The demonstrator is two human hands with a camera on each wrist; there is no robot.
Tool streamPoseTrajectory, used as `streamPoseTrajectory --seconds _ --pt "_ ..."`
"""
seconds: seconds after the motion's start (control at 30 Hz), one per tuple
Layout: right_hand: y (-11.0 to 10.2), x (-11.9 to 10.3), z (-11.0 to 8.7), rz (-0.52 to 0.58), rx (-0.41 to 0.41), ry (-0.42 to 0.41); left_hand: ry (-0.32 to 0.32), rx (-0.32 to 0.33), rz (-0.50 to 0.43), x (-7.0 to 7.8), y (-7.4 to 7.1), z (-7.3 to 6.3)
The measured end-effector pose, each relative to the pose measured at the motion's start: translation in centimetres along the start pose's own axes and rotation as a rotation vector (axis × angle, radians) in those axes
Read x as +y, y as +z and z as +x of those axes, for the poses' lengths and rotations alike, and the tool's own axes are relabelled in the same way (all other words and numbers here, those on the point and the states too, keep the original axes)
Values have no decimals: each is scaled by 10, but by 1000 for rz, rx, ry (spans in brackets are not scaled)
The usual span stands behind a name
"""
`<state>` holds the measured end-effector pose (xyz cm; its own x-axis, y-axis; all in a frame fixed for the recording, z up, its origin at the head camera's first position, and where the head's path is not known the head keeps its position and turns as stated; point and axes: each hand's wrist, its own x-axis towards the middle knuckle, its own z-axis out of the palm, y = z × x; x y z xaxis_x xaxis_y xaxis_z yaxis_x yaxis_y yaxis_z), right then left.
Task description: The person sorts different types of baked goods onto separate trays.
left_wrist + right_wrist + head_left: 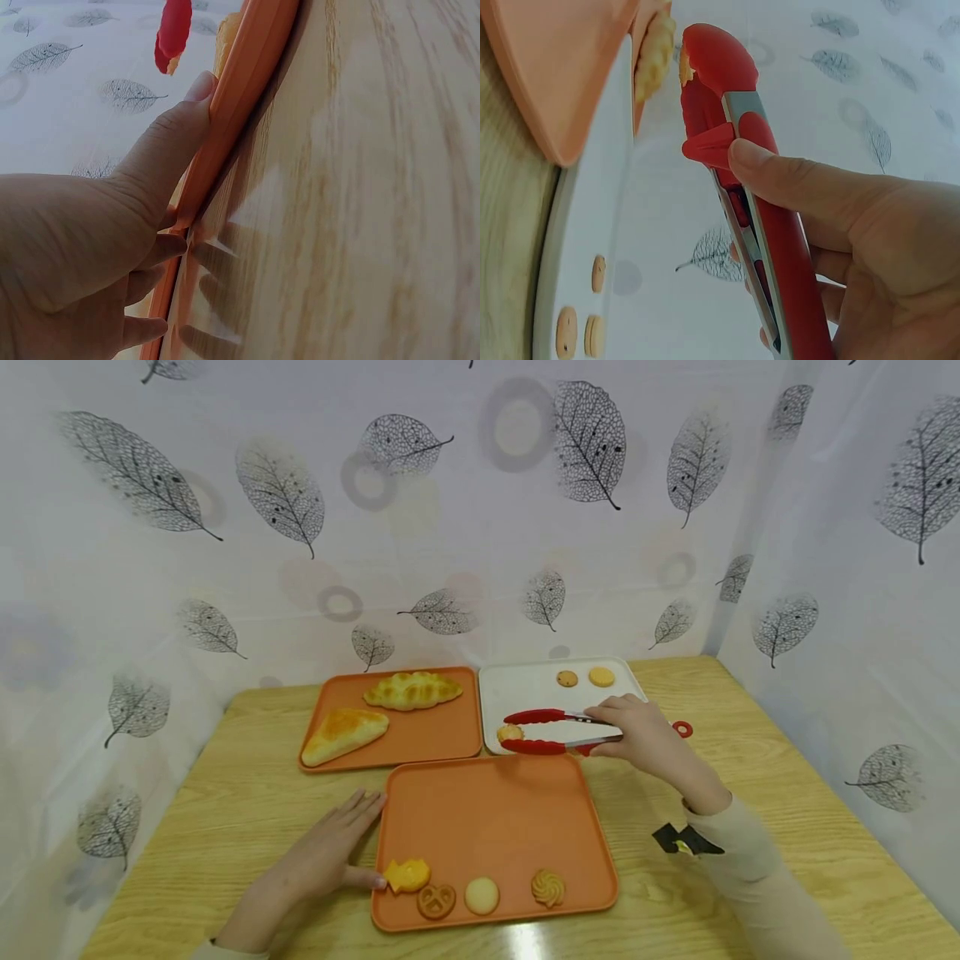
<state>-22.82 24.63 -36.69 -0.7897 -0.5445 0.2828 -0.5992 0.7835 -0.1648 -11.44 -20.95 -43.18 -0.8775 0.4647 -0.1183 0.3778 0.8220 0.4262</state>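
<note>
My right hand (637, 735) grips red-tipped metal tongs (780, 262), thumb on one arm and fingers round the other. Between the tongs' tips sits a small golden cookie (510, 733), mostly covered by the red tips in the right wrist view. The tongs are over the front edge of the white tray (491, 687). My left hand (322, 852) lies at the left side of the front orange tray (487, 818), its thumb and fingertips touching the rim. Along that tray's near edge are a fish-shaped cookie (407, 876), a pretzel cookie (437, 902), a round pale cookie (482, 895) and a swirl cookie (548, 888).
Another orange tray (427, 743), back left, holds a braided bread (412, 691) and a triangular bread (345, 735). On the white tray lie a chocolate-chip cookie (567, 678), a round ridged cookie (602, 677) and a third cookie (567, 332). Leaf-patterned curtains surround the wooden table (247, 760).
</note>
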Motion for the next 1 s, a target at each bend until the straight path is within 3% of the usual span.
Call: streamPoseTrajectory --seconds 0.43,1.0 --pt "-5 38 -4 18 -60 162 2 -9 1 -2 -2 1" --pt "-6 68 -13 -78 -195 307 -4 -16 -9 -2 -2 0"
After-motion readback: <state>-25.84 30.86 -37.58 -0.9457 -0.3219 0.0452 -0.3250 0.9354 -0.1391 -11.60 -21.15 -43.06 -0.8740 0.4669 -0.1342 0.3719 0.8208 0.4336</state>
